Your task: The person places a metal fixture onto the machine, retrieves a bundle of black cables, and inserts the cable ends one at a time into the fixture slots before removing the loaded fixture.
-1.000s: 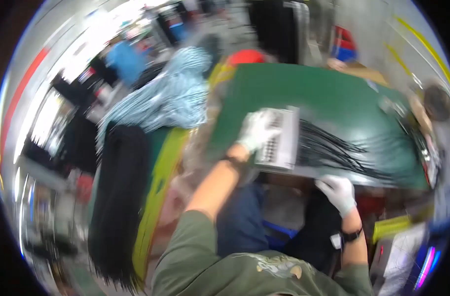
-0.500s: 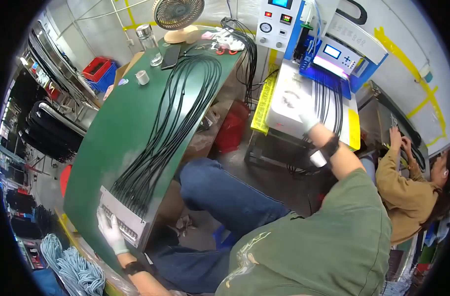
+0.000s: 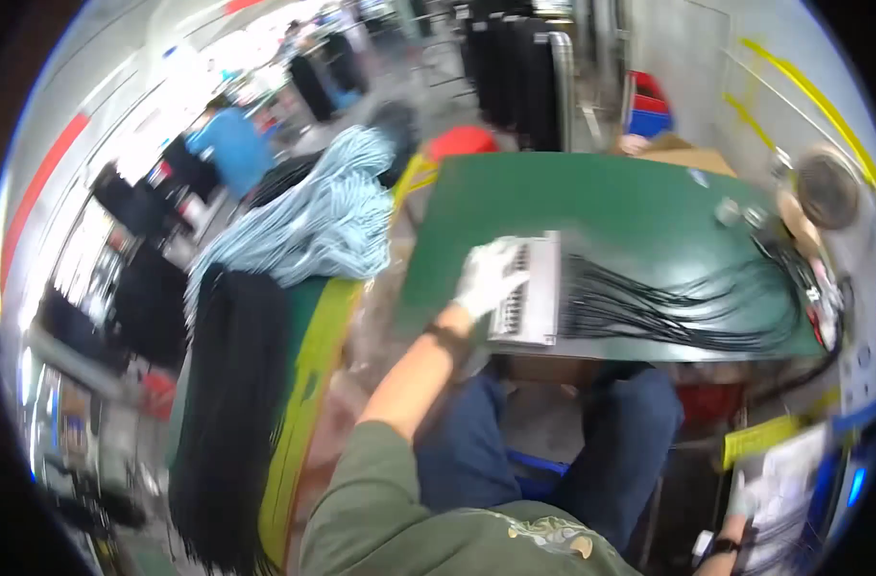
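A flat metal cable fixture point(image 3: 550, 288) with a row of small slots lies at the front of the green table point(image 3: 486, 192). Black cables point(image 3: 668, 312) run from its right side and loop back at the table's far end. My left hand point(image 3: 491, 276), in a white glove, rests on the slotted left edge with its fingers stretched out, a little blurred. At the lower right, my right hand point(image 3: 742, 501) is beside the white bed point(image 3: 788, 480) of the blue and white machine. Motion blur hides its fingers and anything in them.
Left of me, a bundle of black cords point(image 3: 231, 413) and a heap of light blue cords point(image 3: 313, 221) lie on another table edged in yellow point(image 3: 308, 394). A fan point(image 3: 828, 187) stands at the right. Behind the table are a red stool point(image 3: 462, 142) and hanging black cords point(image 3: 515, 77).
My view has swung left, bringing the cord bundles in and pushing the machine to the lower right edge. My left hand stays on the fixture; my right hand stays by the machine bed.
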Motion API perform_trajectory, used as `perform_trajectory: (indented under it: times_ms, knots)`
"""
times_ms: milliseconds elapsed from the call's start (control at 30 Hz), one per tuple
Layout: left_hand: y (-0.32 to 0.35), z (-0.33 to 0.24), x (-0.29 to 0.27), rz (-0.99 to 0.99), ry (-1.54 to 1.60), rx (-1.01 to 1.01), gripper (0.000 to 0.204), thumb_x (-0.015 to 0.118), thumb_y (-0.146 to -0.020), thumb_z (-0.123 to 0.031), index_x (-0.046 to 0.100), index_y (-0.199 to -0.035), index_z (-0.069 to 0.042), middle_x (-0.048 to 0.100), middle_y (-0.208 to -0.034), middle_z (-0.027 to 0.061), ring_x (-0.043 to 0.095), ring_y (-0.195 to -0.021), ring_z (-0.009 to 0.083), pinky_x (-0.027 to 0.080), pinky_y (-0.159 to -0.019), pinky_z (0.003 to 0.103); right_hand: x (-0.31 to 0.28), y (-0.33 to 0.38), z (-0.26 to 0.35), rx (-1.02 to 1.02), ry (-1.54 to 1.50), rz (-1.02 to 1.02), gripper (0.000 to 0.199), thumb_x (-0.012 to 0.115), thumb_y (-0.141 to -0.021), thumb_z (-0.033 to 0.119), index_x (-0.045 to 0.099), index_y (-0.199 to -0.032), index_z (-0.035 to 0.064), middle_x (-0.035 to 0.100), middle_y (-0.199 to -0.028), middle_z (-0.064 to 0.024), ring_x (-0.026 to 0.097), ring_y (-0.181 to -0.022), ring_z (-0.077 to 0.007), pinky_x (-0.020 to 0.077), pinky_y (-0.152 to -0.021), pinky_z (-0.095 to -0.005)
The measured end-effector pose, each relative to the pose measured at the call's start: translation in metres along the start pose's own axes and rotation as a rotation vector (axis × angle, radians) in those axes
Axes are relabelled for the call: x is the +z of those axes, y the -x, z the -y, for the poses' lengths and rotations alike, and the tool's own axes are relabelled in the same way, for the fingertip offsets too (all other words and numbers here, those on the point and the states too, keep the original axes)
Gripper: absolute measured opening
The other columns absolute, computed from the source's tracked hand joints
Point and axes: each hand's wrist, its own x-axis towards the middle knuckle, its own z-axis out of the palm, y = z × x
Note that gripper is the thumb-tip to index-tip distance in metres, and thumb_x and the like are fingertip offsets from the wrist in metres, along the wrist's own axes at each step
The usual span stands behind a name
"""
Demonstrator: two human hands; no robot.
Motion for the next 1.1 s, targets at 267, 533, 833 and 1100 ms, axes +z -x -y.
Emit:
perform_trajectory:
  times_ms: [267,533,833,1100]
  knots:
    - [0.02,0.012,-0.005,-0.066,-0.102,-0.115,0.063,0.064,-0.09,-0.046,0.056,-0.14,-0.01,0.049,-0.146,0.0221,0.043,-0.137,0.036,0.028,-0.117,0.048,-0.142,-0.003,0.085,0.004,0.075,0.257,0.099,0.066,-0.087,0.051,0.018,-0.157,-0.0009,0.025,-0.159,-0.0301,0.027,-0.147,-0.0413,0.0246,-0.121,-0.0457]
    - [0.016,0.022,0.006,-0.054,-0.098,-0.15,0.069,0.07,-0.086,-0.045,0.054,-0.142,-0.008,0.052,-0.145,0.0204,0.045,-0.135,0.0366,0.034,-0.114,0.047,-0.239,0.047,0.109,-0.313,-1.05,0.173,0.036,0.065,-0.093,0.012,0.064,-0.125,-0.0048,0.065,-0.128,-0.0192,0.061,-0.118,-0.0288,0.0464,-0.103,-0.0374]
    - [0.002,0.067,0.002,0.048,0.124,0.032,0.054,0.063,-0.094,-0.012,0.049,-0.144,0.001,0.049,-0.148,0.0195,0.045,-0.138,0.0328,0.03,-0.118,0.04,-0.267,0.038,-0.092,0.276,-0.751,-0.246,0.036,0.068,-0.091,0.03,0.07,-0.114,0.0028,0.072,-0.115,-0.0153,0.069,-0.102,-0.0236,0.0523,-0.091,-0.0348]
    - [0.015,0.053,-0.016,0.096,0.104,-0.042,0.057,0.06,-0.098,-0.018,0.044,-0.147,0.004,0.045,-0.152,0.0183,0.039,-0.143,0.0278,0.026,-0.12,0.037,-0.143,0.071,-0.218,1.101,-1.199,0.292,0.051,0.072,-0.088,0.046,0.071,-0.117,0.0047,0.073,-0.108,-0.0138,0.068,-0.101,-0.0262,0.0513,-0.09,-0.0356]
